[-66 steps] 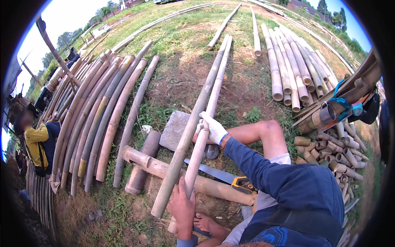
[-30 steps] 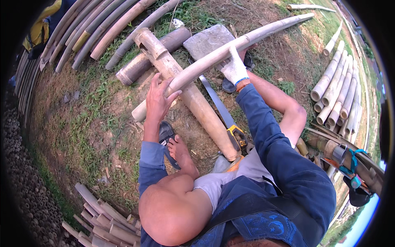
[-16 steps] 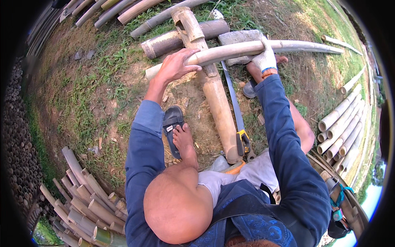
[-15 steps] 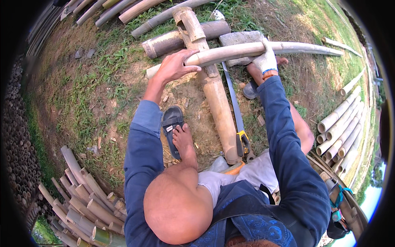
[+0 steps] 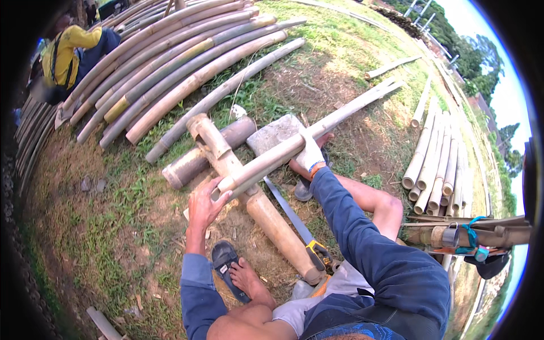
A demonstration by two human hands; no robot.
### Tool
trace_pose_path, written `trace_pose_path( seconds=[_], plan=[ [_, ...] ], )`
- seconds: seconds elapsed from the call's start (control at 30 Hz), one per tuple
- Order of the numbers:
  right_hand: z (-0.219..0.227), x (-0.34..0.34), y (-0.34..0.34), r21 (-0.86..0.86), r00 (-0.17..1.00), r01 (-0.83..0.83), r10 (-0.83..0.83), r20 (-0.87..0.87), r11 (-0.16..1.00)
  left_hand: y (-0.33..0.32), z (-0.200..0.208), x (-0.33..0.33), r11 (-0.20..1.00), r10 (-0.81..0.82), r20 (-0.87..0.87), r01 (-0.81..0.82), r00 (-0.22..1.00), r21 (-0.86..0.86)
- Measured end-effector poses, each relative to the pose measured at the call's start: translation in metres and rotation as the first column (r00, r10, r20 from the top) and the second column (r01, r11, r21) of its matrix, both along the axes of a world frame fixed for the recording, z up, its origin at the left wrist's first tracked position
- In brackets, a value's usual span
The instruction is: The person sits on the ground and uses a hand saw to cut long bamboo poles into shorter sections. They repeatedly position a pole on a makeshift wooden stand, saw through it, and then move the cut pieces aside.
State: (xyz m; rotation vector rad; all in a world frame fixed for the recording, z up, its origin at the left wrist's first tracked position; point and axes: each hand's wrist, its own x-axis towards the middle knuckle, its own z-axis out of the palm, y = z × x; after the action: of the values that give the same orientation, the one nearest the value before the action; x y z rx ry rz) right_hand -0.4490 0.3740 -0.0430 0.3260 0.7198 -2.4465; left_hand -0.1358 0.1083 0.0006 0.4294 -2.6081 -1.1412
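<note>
Grassy ground (image 5: 133, 249), poles (image 5: 267, 160) across right grip (image 5: 309, 154)

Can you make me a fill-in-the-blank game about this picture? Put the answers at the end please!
1. The right hand holds long poles made of ____.
2. That hand wears a ____ glove.
3. The bare hand is the person's ____ one.
4. The saw has a black and ____ handle.

Missing words: bamboo; white; left; yellow.
</note>
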Motion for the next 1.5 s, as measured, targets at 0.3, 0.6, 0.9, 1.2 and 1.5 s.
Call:
trace_pose_path(
  seconds=[0.3, 0.6, 0.9, 1.2, 1.5],
  plan=[
    [0.0, -0.012, 0.021, 0.59, 0.986, 0.162, -0.107, -0.128, 0.791, 0.027, 0.014, 0.016, 0.99, -0.124, -0.226, 0.103, 0.966, -0.101],
    [0.047, 0.033, -0.013, 0.666, 0.952, 0.286, -0.124, -0.281, 0.689, 0.015, 0.016, 0.037, 0.972, -0.078, -0.201, 0.029, 0.977, -0.235],
    [-0.027, -0.051, 0.008, 0.877, 0.899, 0.439, -0.098, -0.428, 0.198, 0.034, 0.011, 0.018, 0.96, -0.054, -0.188, 0.0, 0.981, -0.279],
    [-0.058, -0.065, 0.015, 0.855, 0.9, 0.43, -0.06, -0.433, 0.29, 0.035, 0.005, 0.02, 0.963, -0.073, -0.167, 0.026, 0.983, -0.27],
    [-0.027, -0.07, 0.04, 0.813, 0.881, 0.469, -0.115, -0.459, 0.345, 0.061, 0.018, 0.013, 0.967, -0.15, -0.312, 0.074, 0.938, -0.242]
  ],
)
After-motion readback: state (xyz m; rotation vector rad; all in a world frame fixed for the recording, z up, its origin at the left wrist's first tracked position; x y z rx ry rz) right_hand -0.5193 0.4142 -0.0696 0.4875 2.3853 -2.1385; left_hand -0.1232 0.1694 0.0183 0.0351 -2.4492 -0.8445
